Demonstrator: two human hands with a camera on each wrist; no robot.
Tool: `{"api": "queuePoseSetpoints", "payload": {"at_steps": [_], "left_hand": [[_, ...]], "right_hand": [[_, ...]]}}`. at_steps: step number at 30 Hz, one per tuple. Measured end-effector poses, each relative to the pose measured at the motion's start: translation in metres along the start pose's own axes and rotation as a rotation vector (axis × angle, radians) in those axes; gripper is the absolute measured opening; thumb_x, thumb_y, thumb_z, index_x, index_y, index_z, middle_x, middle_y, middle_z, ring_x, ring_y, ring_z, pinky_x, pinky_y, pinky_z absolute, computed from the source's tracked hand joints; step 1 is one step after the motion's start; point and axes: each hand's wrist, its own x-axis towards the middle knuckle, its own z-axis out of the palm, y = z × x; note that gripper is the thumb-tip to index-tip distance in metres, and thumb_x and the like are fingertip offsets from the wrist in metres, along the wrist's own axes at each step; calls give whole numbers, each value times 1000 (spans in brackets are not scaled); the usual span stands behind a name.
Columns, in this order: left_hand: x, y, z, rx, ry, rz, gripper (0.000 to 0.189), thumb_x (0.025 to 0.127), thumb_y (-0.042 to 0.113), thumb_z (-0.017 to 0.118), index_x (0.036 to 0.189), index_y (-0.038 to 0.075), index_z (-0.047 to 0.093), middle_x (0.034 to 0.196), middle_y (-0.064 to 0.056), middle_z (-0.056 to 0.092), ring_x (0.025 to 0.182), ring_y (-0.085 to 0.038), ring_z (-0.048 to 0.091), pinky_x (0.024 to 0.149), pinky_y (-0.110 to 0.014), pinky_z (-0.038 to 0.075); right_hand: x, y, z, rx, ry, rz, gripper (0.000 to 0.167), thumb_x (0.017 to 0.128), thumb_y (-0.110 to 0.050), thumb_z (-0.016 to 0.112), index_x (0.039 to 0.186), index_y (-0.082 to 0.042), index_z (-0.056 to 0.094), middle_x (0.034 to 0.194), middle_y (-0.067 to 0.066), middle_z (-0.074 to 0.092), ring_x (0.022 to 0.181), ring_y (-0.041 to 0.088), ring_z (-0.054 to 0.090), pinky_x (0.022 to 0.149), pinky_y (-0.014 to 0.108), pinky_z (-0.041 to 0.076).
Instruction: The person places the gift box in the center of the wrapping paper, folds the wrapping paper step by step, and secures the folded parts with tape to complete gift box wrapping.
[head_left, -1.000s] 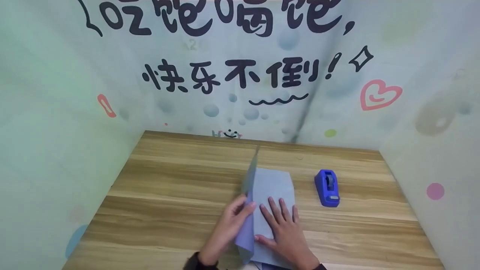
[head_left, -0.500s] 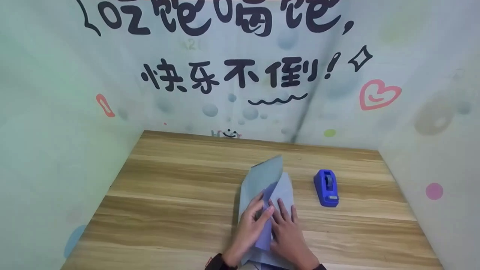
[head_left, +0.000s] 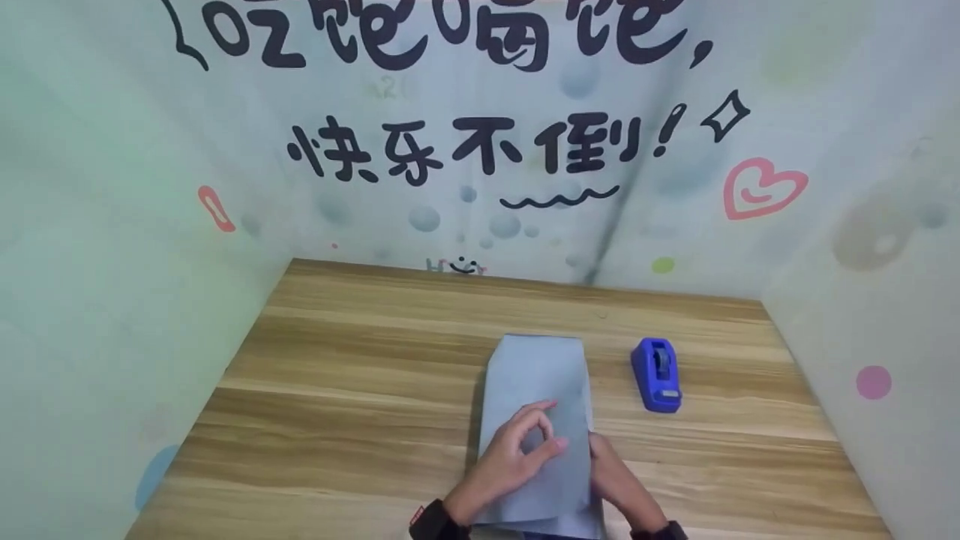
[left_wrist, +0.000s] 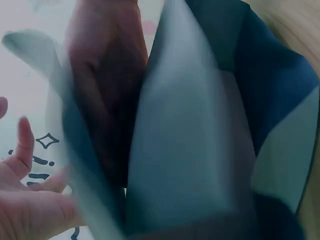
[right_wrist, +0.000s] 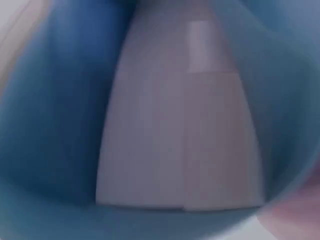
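A blue-grey folded paper sheet (head_left: 536, 375) lies on the wooden table, its flap folded over to the right. My left hand (head_left: 514, 461) is over this flap, thumb and forefinger curved with a gap between them. In the left wrist view the left hand's (left_wrist: 32, 205) fingers are spread, holding nothing. My right hand (head_left: 619, 480) is at the paper's right edge, its fingers hidden under the flap. The left wrist view shows the right hand (left_wrist: 102, 85) between paper layers. Inside the paper, a pale panel (right_wrist: 145, 140) has a seam and a lighter tape-like patch (right_wrist: 207, 47).
A blue tape dispenser (head_left: 657, 375) stands on the wooden table (head_left: 360, 390), right of the paper. Behind the table hangs a pale printed backdrop (head_left: 480, 232), with side walls at left and right.
The upright paper flap has swung from left to right and now lies over the stack. My left hand moved right with it; the right hand slid right and its fingers became covered.
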Motion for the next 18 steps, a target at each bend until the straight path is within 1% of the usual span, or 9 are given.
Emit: {"api": "queuePoseSetpoints", "payload": {"at_steps": [2, 4, 5, 7, 9, 10, 12, 14, 18], "left_hand": [[0, 0, -1, 15, -16, -5, 25, 91, 29, 57, 85, 6, 48, 137, -16, 48, 131, -32, 40, 106, -47, 35], [1, 0, -2, 32, -28, -6, 22, 91, 25, 57, 89, 7, 46, 137, -16, 49, 131, -33, 41, 106, -46, 35], [2, 0, -2, 35, -34, -4, 20, 90, 23, 57, 90, 6, 46, 137, -17, 48, 131, -33, 41, 106, -46, 35], [3, -1, -2, 43, -47, -2, 18, 89, 19, 57, 93, 6, 45, 137, -18, 48, 131, -33, 40, 106, -47, 34], [3, 0, -2, 50, -65, -8, 17, 89, 18, 57, 94, 7, 45, 138, -18, 47, 132, -33, 39, 107, -48, 32], [3, 0, -2, 50, -71, -16, 16, 89, 17, 57, 95, 8, 45, 138, -18, 46, 133, -33, 38, 107, -50, 31], [2, 0, -2, 48, -80, -34, 15, 89, 17, 56, 96, 9, 46, 140, -17, 46, 134, -33, 36, 108, -52, 29], [1, 0, -2, 46, -83, -43, 14, 89, 17, 56, 97, 9, 47, 140, -16, 46, 134, -33, 35, 109, -53, 28], [0, -1, -2, 77, -68, -25, 12, 89, 14, 55, 99, 11, 50, 139, -15, 47, 133, -32, 37, 108, -50, 30]], "right_hand": [[0, -6, -4, 223, 22, 162, 47, 100, -29, 38, 125, 10, 46, 109, 13, 60, 96, 11, 57, 84, 28, 47], [1, -12, -7, 315, 83, 272, 62, 101, -41, 25, 136, 10, 35, 125, 20, 53, 108, 18, 54, 90, 34, 46], [2, -13, -8, 307, 130, 308, 65, 101, -44, 26, 137, 10, 35, 123, 21, 54, 105, 20, 56, 87, 35, 47], [5, -15, -10, 184, 216, 352, 63, 97, -48, 35, 122, 7, 51, 104, 19, 61, 86, 19, 59, 72, 29, 50], [10, -13, -11, -2, 295, 345, 47, 92, -43, 52, 92, 2, 62, 75, 9, 60, 65, 13, 55, 56, 23, 44], [12, -12, -11, -87, 337, 345, 38, 88, -38, 61, 76, -2, 60, 61, 1, 51, 54, 9, 45, 49, 20, 36], [14, -9, -11, -214, 373, 323, 40, 82, -31, 69, 60, -7, 46, 51, -6, 34, 48, 7, 34, 45, 19, 26], [15, -4, -11, -234, 391, 304, 37, 82, -23, 70, 58, -9, 45, 50, -7, 33, 49, 6, 33, 46, 18, 24], [16, 5, -13, -92, 371, 339, 32, 84, -17, 66, 62, -8, 46, 49, -7, 33, 45, 7, 32, 43, 19, 24]]}}
